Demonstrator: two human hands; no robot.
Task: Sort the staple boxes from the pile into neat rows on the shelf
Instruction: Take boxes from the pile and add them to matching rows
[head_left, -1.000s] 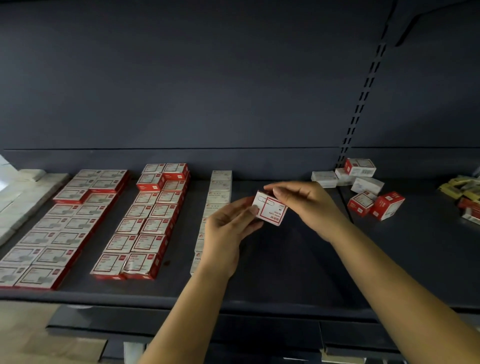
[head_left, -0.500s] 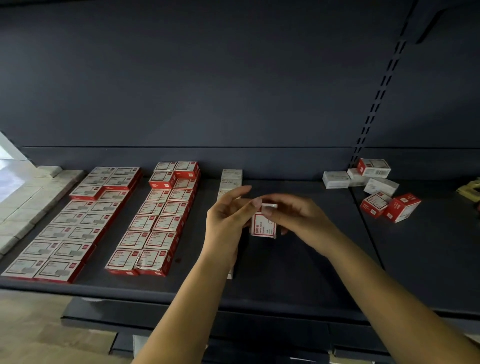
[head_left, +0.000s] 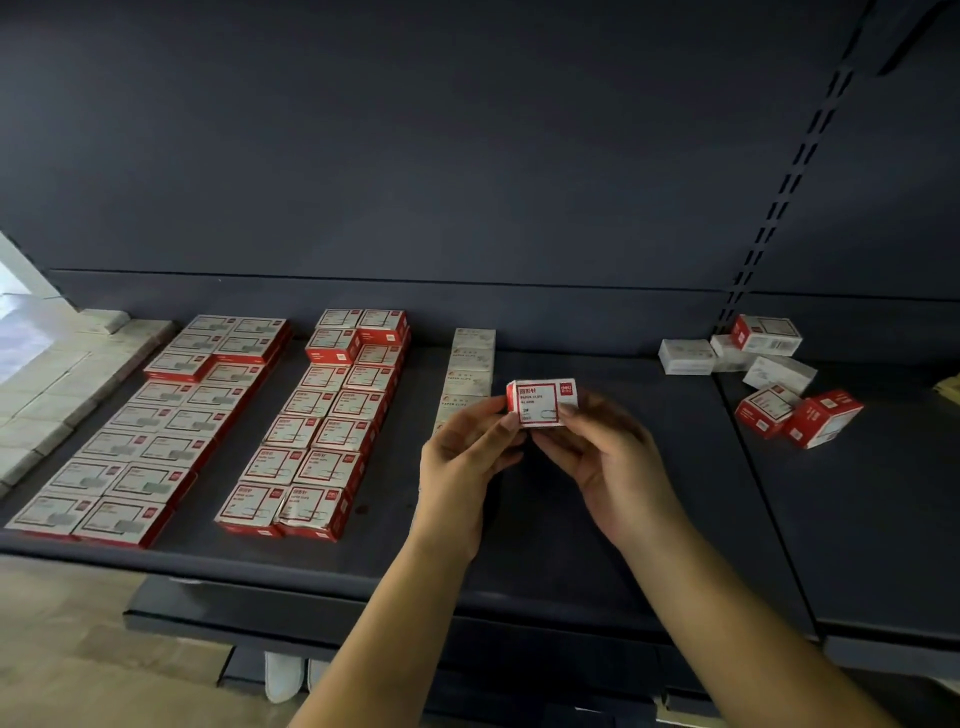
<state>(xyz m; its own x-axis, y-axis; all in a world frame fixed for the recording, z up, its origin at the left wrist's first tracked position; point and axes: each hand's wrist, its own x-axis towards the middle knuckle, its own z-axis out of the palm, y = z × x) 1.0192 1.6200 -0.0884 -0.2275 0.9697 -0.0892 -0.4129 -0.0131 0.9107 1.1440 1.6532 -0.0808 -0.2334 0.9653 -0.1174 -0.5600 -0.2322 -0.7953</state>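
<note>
Both hands now hold one red-and-white box (head_left: 541, 402) up over the bare middle of the shelf (head_left: 571, 582), and that box has turned since a second ago: then it was tilted and carried mostly by the right hand (head_left: 605, 460), half a second ago it stood on end between the fingertips, and now its printed face is square to the camera, label upright. The left hand (head_left: 460, 467) pinches its left edge, the right hand its right and lower edge, so each grip is narrow and closed on the box. It is lifted off the shelf, just right of the single pale row (head_left: 467, 371) and not yet part of any row. The view has also slid, so the two red double rows (head_left: 244, 415) sit further into frame. Judging from this, the box has been checked and squared up, and the likely next step is to set it down, either starting a fresh column beside the pale row or going left to the matching red ones. The pile (head_left: 763, 374) at the right, well apart from the hands, looks untouched, with a handful of boxes left to sort.
</note>
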